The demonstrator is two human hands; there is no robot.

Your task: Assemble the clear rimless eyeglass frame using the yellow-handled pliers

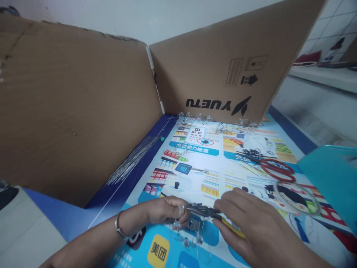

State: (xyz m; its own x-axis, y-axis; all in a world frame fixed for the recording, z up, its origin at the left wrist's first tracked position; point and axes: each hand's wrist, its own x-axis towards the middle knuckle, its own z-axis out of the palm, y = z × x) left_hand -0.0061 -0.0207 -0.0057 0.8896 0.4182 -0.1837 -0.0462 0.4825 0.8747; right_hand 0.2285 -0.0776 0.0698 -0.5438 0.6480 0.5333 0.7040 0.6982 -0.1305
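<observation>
My left hand (167, 211) is closed in a pinch on a small clear bead piece (180, 211) with wire, held just above the printed mat. More clear beads (189, 238) on wire hang or lie below it. My right hand (245, 223) grips pliers (205, 211) with yellow handles; the dark jaws point left and meet the piece at my left fingertips. A thin bracelet (119, 225) circles my left wrist.
Cardboard panels (83, 111) stand as a wall at the left and back. A bundle of thin wires (134, 160) lies along the left panel. Red-handled scissors (276, 169), black rings (252, 152), clear beads (195, 118) and a clear ring (299, 197) lie on the mat. A teal sheet (329, 178) sits right.
</observation>
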